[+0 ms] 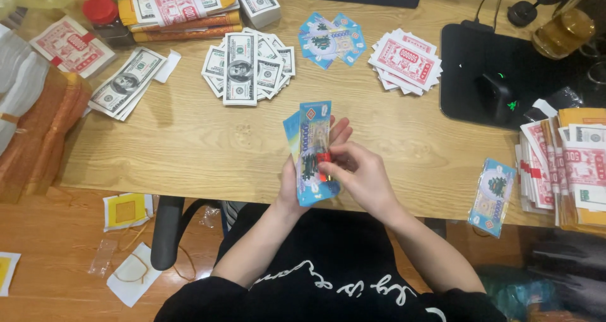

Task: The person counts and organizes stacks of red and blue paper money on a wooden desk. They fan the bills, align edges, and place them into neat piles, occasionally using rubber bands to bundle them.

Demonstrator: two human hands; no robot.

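Wood desk (189, 145): both hands grip blue note stack (314, 151); L hand (297, 189) mostly hidden.

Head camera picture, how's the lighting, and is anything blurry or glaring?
Head view: even, soft light on the wooden desk, no harsh glare; faint shadows under the hands; the blue notes they hold look slightly soft, so the print is unclear; the right edge by the mouse pad falls darker.
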